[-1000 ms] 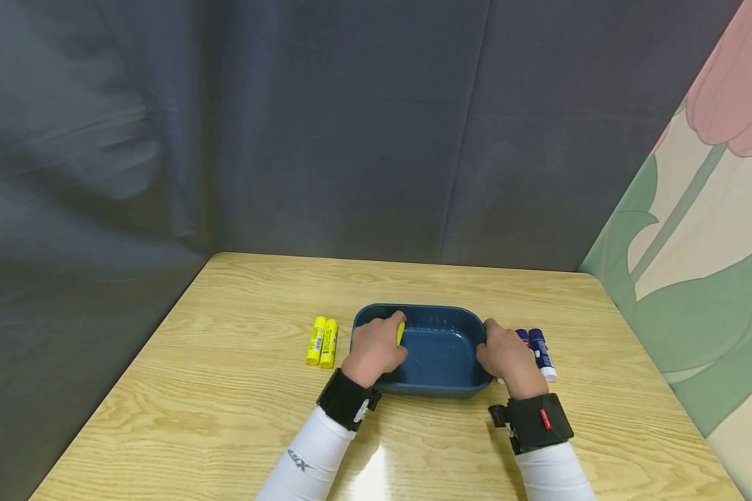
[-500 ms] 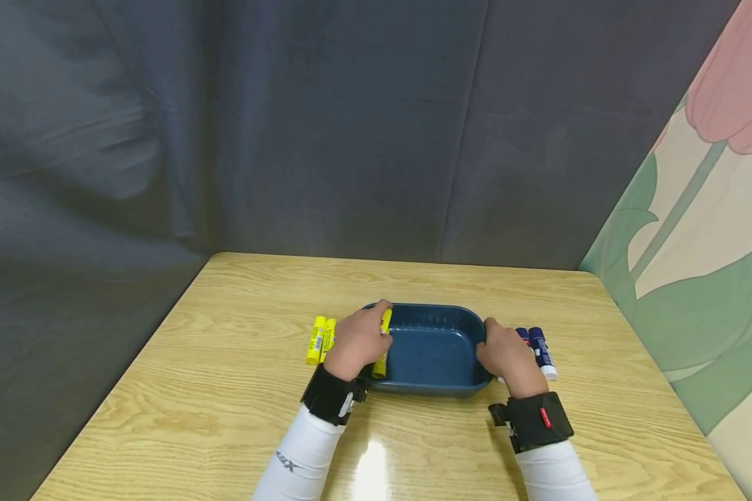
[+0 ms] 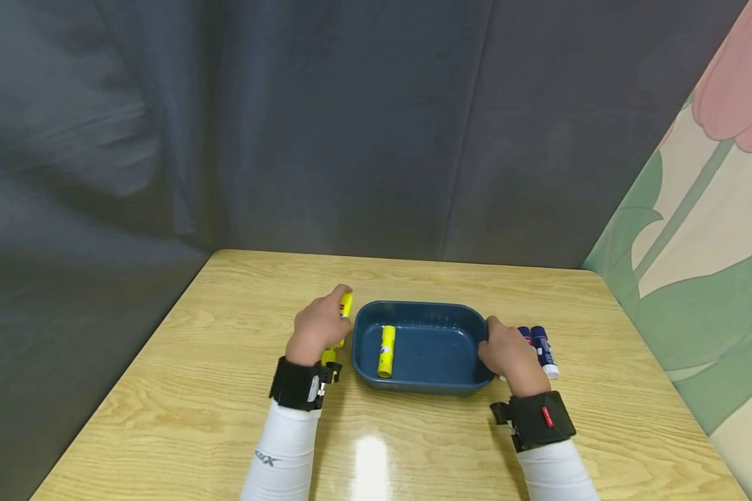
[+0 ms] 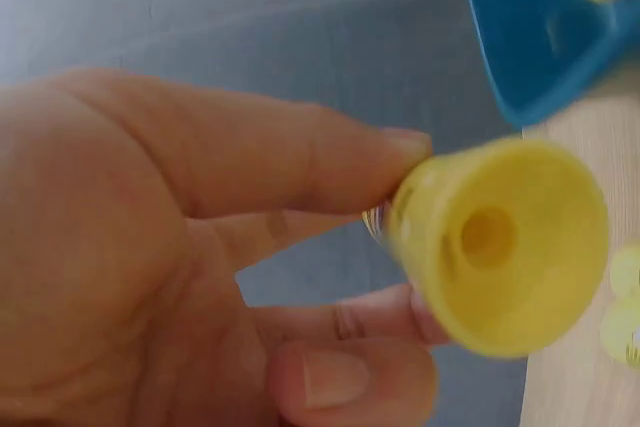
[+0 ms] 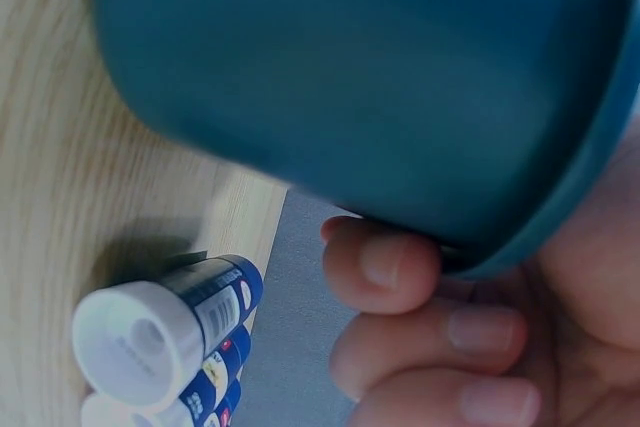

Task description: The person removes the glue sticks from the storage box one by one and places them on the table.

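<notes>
In the left wrist view, my left hand (image 3: 319, 324) pinches a yellow glue stick (image 4: 500, 247) between fingers and thumb, its hollow end facing the camera. It is over the table, just left of a dark blue rectangular tray (image 3: 429, 385). Inside the tray, toward its left end, lies another yellow glue stick (image 3: 386, 351). Below the left hand, more yellow glue sticks (image 4: 624, 292) lie on the table, mostly hidden in the head view. My right hand (image 3: 510, 353) grips the tray's right rim, fingers curled under it in the right wrist view.
Several dark blue glue sticks with white ends (image 3: 544, 352) lie on the wooden table (image 3: 194, 417) just beyond the right hand, partly covered by it. A grey curtain (image 3: 351, 139) hangs behind the table, and a flower-patterned wall panel (image 3: 727, 278) stands at the right.
My left hand has moved left from inside the tray to over the table, carrying a yellow glue stick. A yellow glue stick now shows uncovered in the tray. The right hand stays on the rim.
</notes>
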Demonstrator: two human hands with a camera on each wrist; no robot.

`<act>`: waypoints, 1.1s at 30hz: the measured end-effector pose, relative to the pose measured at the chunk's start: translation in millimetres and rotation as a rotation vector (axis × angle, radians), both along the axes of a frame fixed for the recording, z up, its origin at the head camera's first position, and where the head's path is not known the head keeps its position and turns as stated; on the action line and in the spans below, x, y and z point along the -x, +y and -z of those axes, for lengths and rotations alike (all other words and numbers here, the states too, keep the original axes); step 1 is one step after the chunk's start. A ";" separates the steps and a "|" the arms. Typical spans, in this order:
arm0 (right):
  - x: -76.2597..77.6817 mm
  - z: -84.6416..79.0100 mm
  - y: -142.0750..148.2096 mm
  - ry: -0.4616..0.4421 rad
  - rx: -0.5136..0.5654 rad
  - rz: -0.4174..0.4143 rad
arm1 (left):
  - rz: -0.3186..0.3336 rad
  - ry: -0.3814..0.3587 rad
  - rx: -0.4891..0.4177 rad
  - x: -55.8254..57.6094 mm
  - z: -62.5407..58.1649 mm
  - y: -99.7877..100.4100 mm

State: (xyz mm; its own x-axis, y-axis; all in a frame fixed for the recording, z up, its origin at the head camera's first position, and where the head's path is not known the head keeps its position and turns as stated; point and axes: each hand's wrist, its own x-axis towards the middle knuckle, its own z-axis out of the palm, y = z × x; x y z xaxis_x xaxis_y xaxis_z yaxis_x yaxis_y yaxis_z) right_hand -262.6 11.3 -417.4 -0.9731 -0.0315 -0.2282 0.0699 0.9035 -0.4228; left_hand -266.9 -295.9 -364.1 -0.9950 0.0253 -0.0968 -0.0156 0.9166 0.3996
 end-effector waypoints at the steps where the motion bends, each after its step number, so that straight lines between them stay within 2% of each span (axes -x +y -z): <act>1: -0.5 0.1 0.1 -0.002 0.000 0.002 | -0.011 -0.006 -0.002 0.4 -0.2 -4.1; 7: -2.0 0.1 1.6 -0.001 -0.004 -0.004 | -0.081 -0.050 -0.056 2.0 0.6 -26.3; 16: -2.5 -0.4 3.3 0.000 -0.010 -0.008 | -0.154 -0.151 -0.130 6.3 9.0 -53.2; 24: -2.3 0.8 3.5 -0.002 -0.010 -0.009 | -0.198 -0.198 -0.178 10.3 26.2 -72.4; 33: -3.0 0.2 2.8 -0.002 -0.007 -0.006 | -0.214 -0.250 -0.172 17.8 44.4 -74.3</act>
State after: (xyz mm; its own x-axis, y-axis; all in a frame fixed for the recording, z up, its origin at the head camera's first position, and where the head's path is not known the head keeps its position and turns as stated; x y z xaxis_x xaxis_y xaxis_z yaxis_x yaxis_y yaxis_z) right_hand -259.6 14.1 -417.6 -0.9723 -0.0360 -0.2308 0.0654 0.9067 -0.4168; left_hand -284.7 -370.1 -408.5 -0.9257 -0.1433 -0.3500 -0.3159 0.8018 0.5073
